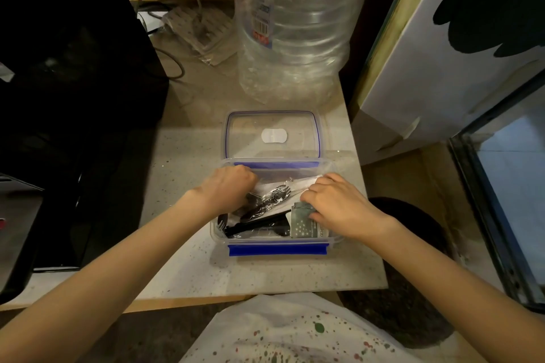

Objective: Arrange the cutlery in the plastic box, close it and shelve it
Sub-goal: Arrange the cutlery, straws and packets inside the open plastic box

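Both hands are down inside the plastic box (277,249), apart from each other, one at each end. The left hand (228,186) is at the box's far left corner with its fingers curled downward among the cutlery; whether they actually grip a piece cannot be told, since the fingertips are hidden. The right hand (339,203) lies at the box's right end, fingers bent and pressing on a grey-green sachet (303,224) with pale star marks, which lies flat against the box's near right side. Between the hands, in the middle of the box, lie black plastic cutlery pieces (259,222), long handles running roughly left to right, and a fork and spoon sealed in a crinkled clear wrapper (271,199), with white paper (298,183) under them toward the box's far side. The box itself is a clear rectangular container with a bright blue clip along its near edge and another blue strip along its far edge. Its lid (272,135), clear with a blue seal round the rim and a white oval mark at its centre, lies open just beyond the box. The box sits on a pale speckled counter (188,268), close to the counter's right edge. Beyond the lid stands a large clear plastic water bottle (295,23), ribbed, with a barcode label. Left of the box is a dark appliance (73,82), and a grey cable (177,65) lies on the counter beyond it.
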The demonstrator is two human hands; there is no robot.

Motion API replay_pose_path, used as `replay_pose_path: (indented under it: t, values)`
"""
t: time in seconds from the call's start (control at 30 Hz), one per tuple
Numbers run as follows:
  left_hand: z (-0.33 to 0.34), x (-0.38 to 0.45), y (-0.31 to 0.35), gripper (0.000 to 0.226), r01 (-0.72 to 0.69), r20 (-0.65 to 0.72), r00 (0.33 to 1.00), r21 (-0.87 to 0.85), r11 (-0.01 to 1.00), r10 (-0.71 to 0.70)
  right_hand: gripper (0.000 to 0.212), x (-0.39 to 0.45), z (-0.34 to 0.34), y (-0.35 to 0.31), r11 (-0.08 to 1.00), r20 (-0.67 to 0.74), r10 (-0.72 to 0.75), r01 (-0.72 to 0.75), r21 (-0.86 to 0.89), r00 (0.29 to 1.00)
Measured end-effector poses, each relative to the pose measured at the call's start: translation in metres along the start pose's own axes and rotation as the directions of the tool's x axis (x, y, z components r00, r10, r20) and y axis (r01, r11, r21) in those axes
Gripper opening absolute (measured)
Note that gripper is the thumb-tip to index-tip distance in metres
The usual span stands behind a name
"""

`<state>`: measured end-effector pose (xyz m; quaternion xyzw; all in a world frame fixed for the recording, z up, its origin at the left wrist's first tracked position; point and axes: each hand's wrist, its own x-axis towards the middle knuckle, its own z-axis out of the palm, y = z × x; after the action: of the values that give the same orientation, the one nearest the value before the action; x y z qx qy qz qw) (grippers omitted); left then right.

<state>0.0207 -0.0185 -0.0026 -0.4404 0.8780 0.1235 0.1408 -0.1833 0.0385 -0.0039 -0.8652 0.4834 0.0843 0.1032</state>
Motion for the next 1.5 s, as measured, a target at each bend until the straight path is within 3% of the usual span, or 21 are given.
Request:
replay_pose_path:
  t: [0.2, 0.37, 0.57, 0.7, 0.8, 0.87, 0.9, 1.0, 1.07, 1.13, 1.27, 1.33, 1.43, 1.5]
  values:
    - [-0.003, -0.002, 0.0, 0.016, 0.015, -0.028, 0.999, 0.002, 1.0, -0.015, 0.016, -0.002, -0.005, -0.001, 0.996, -0.001, 0.005, -0.004, 0.093, 1.0]
    - [-0.011, -0.005, -0.008, 0.018, 0.014, 0.01, 1.0, -0.13, 0.991, -0.013, 0.007, -0.005, -0.009, -0.002, 0.982, 0.012, 0.026, -0.028, 0.185, 1.0]
    - [-0.026, -0.015, -0.01, 0.015, -0.013, 0.014, 1.0, -0.092, 0.996, 0.014, 0.017, -0.002, -0.007, -0.003, 0.999, -0.004, -0.01, 0.011, 0.05, 1.0]
    - [-0.061, -0.029, -0.013, 0.018, 0.017, -0.082, 0.996, -0.16, 0.987, -0.03, 0.028, -0.005, -0.006, 0.0, 1.0, -0.003, -0.007, 0.007, -0.008, 1.0]
    - [-0.078, -0.04, -0.008, 0.016, -0.041, -0.23, 0.973, -0.249, 0.968, -0.018, 0.033, -0.012, -0.012, 0.004, 0.982, -0.047, 0.054, -0.045, 0.185, 0.997]
    - [-0.077, -0.045, 0.004, 0.013, -0.074, -0.283, 0.957, -0.44, 0.895, -0.06, 0.035, -0.019, -0.021, 0.009, 0.888, -0.105, 0.178, -0.113, 0.445, 0.978]
    - [-0.072, -0.045, 0.013, 0.011, -0.075, -0.271, 0.958, -0.56, 0.825, -0.097, 0.037, -0.022, -0.026, 0.011, 0.791, -0.098, 0.241, -0.137, 0.597, 0.966]
    - [-0.047, -0.038, 0.039, 0.012, -0.005, -0.108, 0.977, -0.871, 0.492, -0.182, 0.047, -0.027, -0.038, 0.021, 0.392, 0.029, 0.316, -0.159, 0.906, 0.948]
    - [-0.029, -0.034, 0.052, 0.015, 0.074, 0.001, 0.968, -0.957, 0.281, -0.252, 0.043, -0.027, -0.042, 0.024, 0.284, 0.098, 0.317, -0.193, 0.939, 0.943]
    - [-0.014, -0.031, 0.06, 0.015, 0.138, 0.082, 0.95, -0.976, 0.171, -0.301, 0.035, -0.026, -0.042, 0.025, 0.314, 0.092, 0.329, -0.201, 0.928, 0.94]
    - [0.004, -0.028, 0.067, 0.007, 0.219, 0.149, 0.942, -0.952, 0.214, -0.3, 0.025, -0.018, -0.039, 0.022, 0.447, 0.094, 0.342, -0.249, 0.859, 0.935]
    - [0.009, -0.027, 0.069, 0.005, 0.239, 0.153, 0.944, -0.928, 0.286, -0.292, 0.025, -0.014, -0.037, 0.018, 0.592, 0.083, 0.311, -0.261, 0.763, 0.947]
    - [0.012, -0.023, 0.069, 0.022, 0.237, 0.133, 0.961, -0.848, 0.473, -0.243, 0.027, -0.01, -0.037, 0.008, 0.803, 0.066, 0.226, -0.224, 0.553, 0.972]
    - [0.012, -0.02, 0.069, 0.028, 0.215, 0.105, 0.97, -0.782, 0.585, -0.218, 0.025, -0.007, -0.038, 0.004, 0.892, 0.058, 0.187, -0.194, 0.409, 0.981]
